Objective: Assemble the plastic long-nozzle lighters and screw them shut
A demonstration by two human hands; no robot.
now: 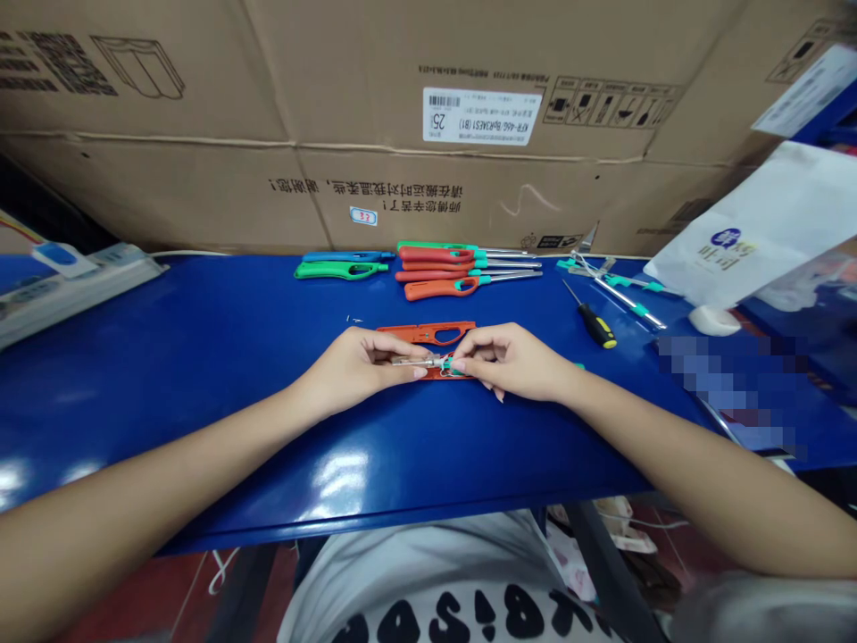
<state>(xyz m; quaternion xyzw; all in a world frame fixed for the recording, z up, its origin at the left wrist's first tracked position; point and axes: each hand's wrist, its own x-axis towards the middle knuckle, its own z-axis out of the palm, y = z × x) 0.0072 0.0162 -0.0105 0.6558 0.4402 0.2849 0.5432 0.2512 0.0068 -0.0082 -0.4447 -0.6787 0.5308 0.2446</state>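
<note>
A transparent tube (407,362) is pinched between the thumb and fingers of the left hand (354,366) above the blue tabletop (268,429). A green fitting (450,364) at the tube's right end is gripped by the thumb and fingertips of the right hand (519,359). An orange handle shell (438,375) is positioned directly below and is partly covered; whether it is touched by the fitting cannot be told. A second orange shell (410,335) is placed just beyond the hands. Farther back, utility lighters (435,289) are grouped beside a green handle (335,269). A black-and-yellow screwdriver (593,325) is laid to the right, near metal rods (630,300).
</note>
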